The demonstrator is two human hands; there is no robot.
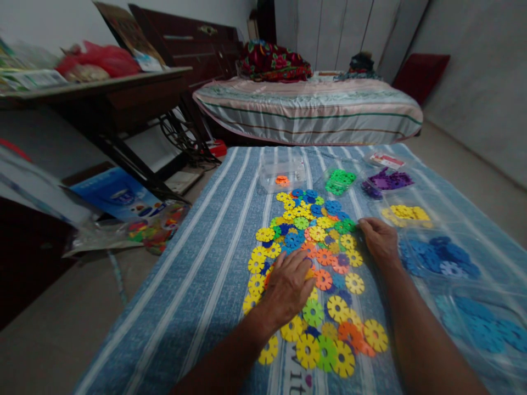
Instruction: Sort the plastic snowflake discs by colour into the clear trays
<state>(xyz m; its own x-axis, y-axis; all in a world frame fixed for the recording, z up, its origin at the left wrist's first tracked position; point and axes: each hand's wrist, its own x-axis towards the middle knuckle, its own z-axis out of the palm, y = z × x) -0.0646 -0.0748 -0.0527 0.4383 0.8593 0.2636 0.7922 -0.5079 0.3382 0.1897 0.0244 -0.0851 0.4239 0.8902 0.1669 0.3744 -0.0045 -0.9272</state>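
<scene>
Many flower-shaped notched plastic discs (323, 280) in yellow, orange, green and blue lie in a long spread on the cloth-covered table. My left hand (290, 282) rests palm down on the spread's left middle, fingers side by side and slightly bent over the discs. A yellow-orange disc (309, 273) shows by its thumb and forefinger; what lies under the palm is hidden. My right hand (379, 240) is at the spread's right edge, its fingers curled in and the tips beside a green disc (346, 225). Whatever those fingertips hold is too small to make out.
A clear box (267, 178) at the back holds an orange disc. Green (340, 181), purple (389, 179), yellow (407, 214), dark blue (436, 255) and light blue discs (486, 326) fill clear containers along the right. A bed (304, 109) stands beyond; a sewing-machine table (102, 88) is at left.
</scene>
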